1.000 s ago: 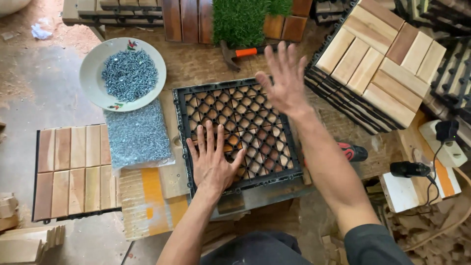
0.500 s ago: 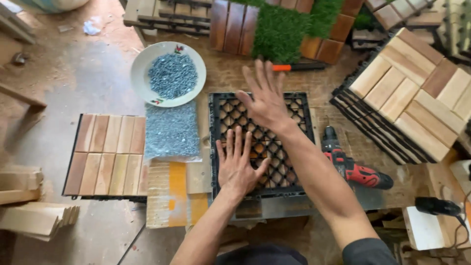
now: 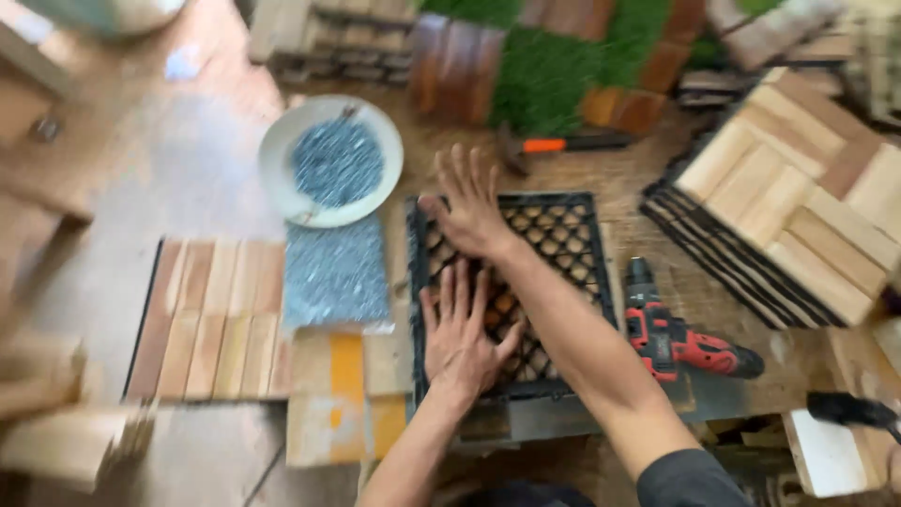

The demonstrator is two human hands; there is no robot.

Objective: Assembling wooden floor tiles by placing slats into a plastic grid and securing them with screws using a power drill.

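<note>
Black lattice tile (image 3: pixel 563 235), blurred, lies half hidden under left hand (image 3: pixel 460 333) and right hand (image 3: pixel 469 207).

one black plastic grid (image 3: pixel 563 221), two hands, one red drill (image 3: pixel 678 338), one white plate (image 3: pixel 282 155), one hammer (image 3: pixel 554 145)

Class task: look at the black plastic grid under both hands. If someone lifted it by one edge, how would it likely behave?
The grid is an open lattice, so probably light for its size. Its thin ribs suggest some flex rather than a droop. It lies flat and square under the left hand and right hand, so it shouldn't roll.
</note>
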